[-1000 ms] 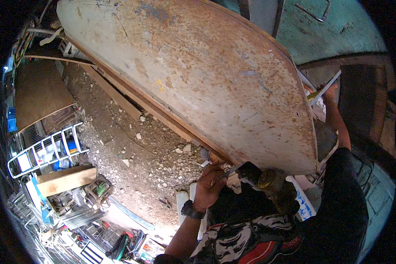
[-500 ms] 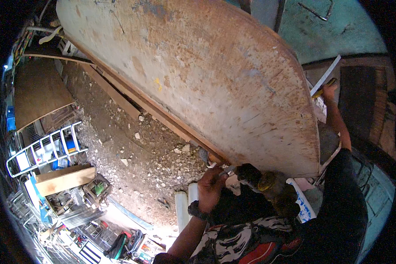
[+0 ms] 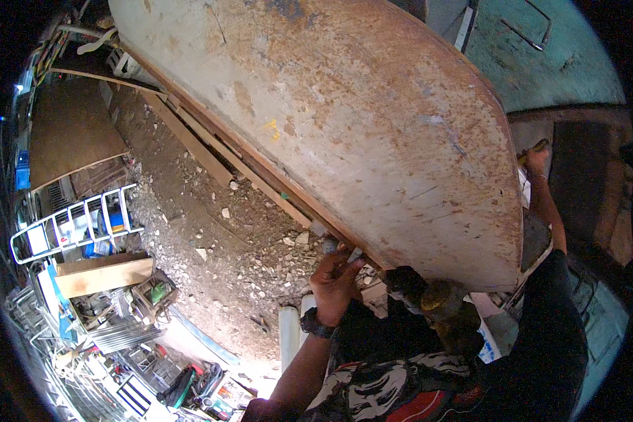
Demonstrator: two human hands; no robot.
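A large worn panel (image 3: 373, 141), pale and rust-stained with a rounded right end, stretches across the view before me. My left hand (image 3: 335, 281), with a dark watch (image 3: 316, 324) on its wrist, is closed at the panel's near lower edge. Its fingers pinch a small pale, flat piece (image 3: 355, 254) whose kind I cannot make out. Past the panel's right end, my right hand (image 3: 536, 160) is closed around a yellow-and-black tool (image 3: 522, 156). The panel hides part of this tool. A white piece (image 3: 525, 188) shows just below that hand.
Stony ground (image 3: 218, 225) lies left of the panel, with wooden strips (image 3: 190, 141) along its edge. Further left are a white ladder-like rack (image 3: 77, 225), a wooden box (image 3: 105, 276) and cluttered tools (image 3: 190, 387). A turquoise surface (image 3: 577, 63) is at upper right.
The view has shifted a little, so the panel sits further right. The long white strip that rose beside my right hand no longer stands there. My left hand stays at the panel's edge.
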